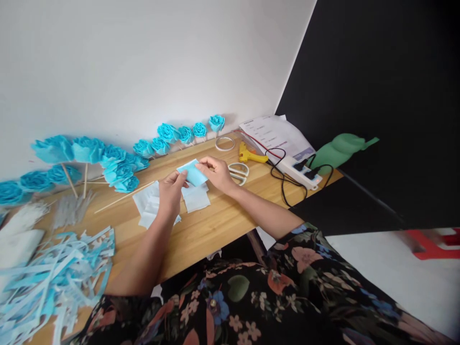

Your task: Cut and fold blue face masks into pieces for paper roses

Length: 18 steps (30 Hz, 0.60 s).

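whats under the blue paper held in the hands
Some pale paper shows past the near edge of the blue paper, lying on the wooden table. Whatever lies directly beneath is covered and cannot be seen.

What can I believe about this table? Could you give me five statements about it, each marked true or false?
1. The left hand and the right hand both hold light blue paper. True.
2. The glue gun is held in the right hand. False: the glue gun lies on the wooden table.
3. Blue flowers are lined up near the white wall. True.
4. The power strip is to the left of both hands. False: the power strip is to their right.
5. A pile of blue and white strips lies to the left of the left hand. True.
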Each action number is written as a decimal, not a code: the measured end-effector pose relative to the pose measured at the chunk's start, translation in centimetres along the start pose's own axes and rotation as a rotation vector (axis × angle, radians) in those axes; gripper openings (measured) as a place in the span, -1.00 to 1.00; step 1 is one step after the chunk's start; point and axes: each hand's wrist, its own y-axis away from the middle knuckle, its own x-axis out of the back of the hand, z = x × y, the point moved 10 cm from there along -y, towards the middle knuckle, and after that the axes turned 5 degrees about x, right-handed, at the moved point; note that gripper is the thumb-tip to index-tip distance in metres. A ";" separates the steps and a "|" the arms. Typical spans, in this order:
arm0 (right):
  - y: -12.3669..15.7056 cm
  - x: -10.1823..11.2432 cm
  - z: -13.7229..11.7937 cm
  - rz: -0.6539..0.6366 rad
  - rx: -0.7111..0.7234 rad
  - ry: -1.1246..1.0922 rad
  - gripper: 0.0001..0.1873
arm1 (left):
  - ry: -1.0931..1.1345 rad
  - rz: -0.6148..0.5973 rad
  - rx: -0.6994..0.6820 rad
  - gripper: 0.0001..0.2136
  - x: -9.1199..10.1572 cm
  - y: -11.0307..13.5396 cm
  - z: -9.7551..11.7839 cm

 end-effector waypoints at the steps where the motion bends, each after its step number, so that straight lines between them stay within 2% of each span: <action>1: 0.0 -0.1 -0.1 -0.007 0.009 -0.001 -0.61 | -0.004 0.002 -0.004 -0.71 0.2 0.0 0.0; 5: 0.1 -0.6 0.1 -0.030 0.006 -0.015 -0.62 | 0.044 -0.016 0.025 -0.70 0.6 0.0 -0.3; 11: 0.2 -0.9 0.5 -0.040 -0.026 -0.001 -0.59 | 0.234 -0.034 0.050 -0.62 0.2 -0.1 -0.3; 18: 0.3 -1.1 0.8 -0.065 -0.045 -0.026 -0.57 | 0.255 -0.032 0.057 -0.59 0.2 0.0 -0.4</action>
